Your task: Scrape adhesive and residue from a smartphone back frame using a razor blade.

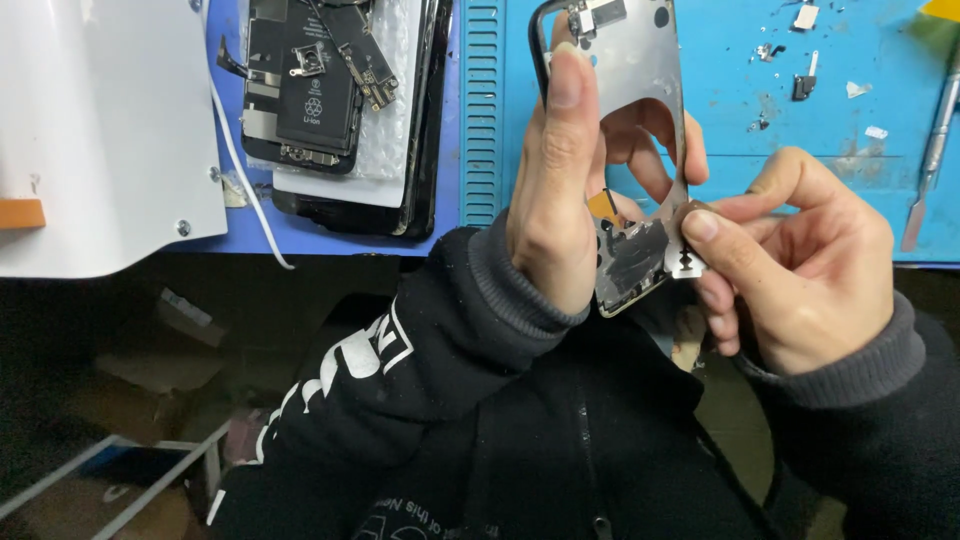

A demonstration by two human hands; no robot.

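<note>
Metal phone frame, gutted and held upright over the edge of the blue counter. Left hand is wrapped round the frame's left side, thumb laid flat along the edge, fingers showing thru the cut-out in the back. Right hand pinches a razor blade btwn thumb and forefinger, blade corner touching the frame's lower right edge, right by dark leftover glue or tape. Looks like the scraping step: cleaning residue off the frame interior w/ the blade. Next move prob needs a shallow blade angle, light pressure, and a firm left grip so the frame doesn't twist; a slip could nick the fingers behind it. Nearby on the counter: opened phone with battery, loose small parts, metal pry tool.
</note>
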